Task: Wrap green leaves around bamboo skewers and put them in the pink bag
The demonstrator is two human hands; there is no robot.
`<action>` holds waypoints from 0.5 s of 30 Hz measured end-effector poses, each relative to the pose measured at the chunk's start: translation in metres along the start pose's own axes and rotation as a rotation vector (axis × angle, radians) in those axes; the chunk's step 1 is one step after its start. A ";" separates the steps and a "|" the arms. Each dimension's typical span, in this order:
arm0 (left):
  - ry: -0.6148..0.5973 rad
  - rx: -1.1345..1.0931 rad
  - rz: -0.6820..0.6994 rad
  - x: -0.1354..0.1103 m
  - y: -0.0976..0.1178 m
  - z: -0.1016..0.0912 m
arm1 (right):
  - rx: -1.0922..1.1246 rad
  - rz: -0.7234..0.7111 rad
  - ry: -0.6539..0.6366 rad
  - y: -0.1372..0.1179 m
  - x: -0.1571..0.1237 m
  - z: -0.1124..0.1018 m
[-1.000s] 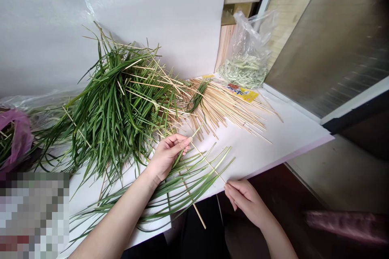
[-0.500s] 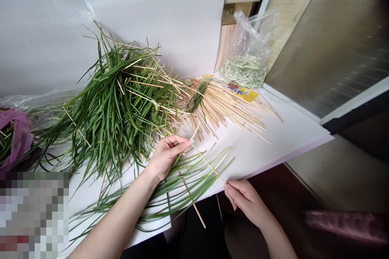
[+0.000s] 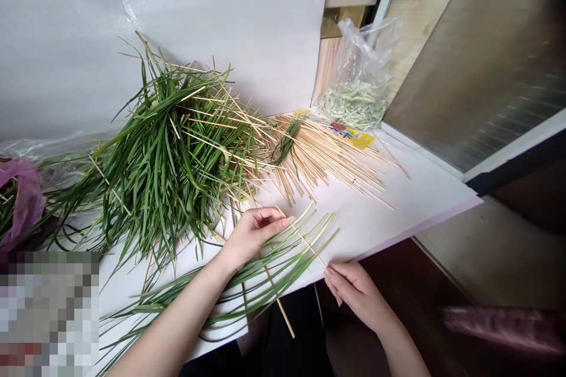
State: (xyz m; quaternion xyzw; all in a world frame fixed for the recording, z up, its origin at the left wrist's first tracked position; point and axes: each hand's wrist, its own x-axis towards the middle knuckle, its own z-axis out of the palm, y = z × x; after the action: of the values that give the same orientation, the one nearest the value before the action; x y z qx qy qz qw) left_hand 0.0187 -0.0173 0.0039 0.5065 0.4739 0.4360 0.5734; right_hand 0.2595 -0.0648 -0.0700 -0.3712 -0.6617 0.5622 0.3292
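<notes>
My right hand (image 3: 354,291) pinches the near end of a thin bamboo skewer (image 3: 305,240), which slants up and left over the table. At the skewer's upper part, my left hand (image 3: 254,238) is closed on a green garlic chive stalk (image 3: 304,212), its pale end pointing up and right across the skewer. Several long chives (image 3: 289,280) lie side by side below, crossing this skewer and a second bamboo skewer (image 3: 285,315) that juts past the table edge. Whether the pinched stalk is pierced, I cannot tell.
A large heap of chives (image 3: 163,177) with loose skewers covers the left of the white table (image 3: 424,188). Many bamboo skewers (image 3: 327,153) fan out behind my hands. A clear plastic bag (image 3: 358,94) with pale green shreds stands at the back, a pink bag (image 3: 29,200) at far left.
My left hand has moved right and slightly down with the chive stalk, which now crosses the skewer near its tip. My right hand has hardly moved.
</notes>
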 end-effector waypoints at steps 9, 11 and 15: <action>0.093 -0.018 0.147 -0.005 0.033 -0.009 | 0.275 0.140 -0.072 0.003 -0.003 -0.001; 0.164 0.032 0.293 -0.009 0.064 -0.021 | 0.308 0.120 -0.061 0.005 -0.003 0.001; 0.348 0.206 0.535 -0.004 0.148 -0.077 | 0.323 0.176 0.038 0.010 -0.003 0.007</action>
State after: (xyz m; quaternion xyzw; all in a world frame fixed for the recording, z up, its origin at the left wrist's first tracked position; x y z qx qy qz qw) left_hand -0.0607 0.0079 0.1480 0.5860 0.4565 0.6010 0.2950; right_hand 0.2557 -0.0699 -0.0807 -0.3803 -0.5213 0.6808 0.3466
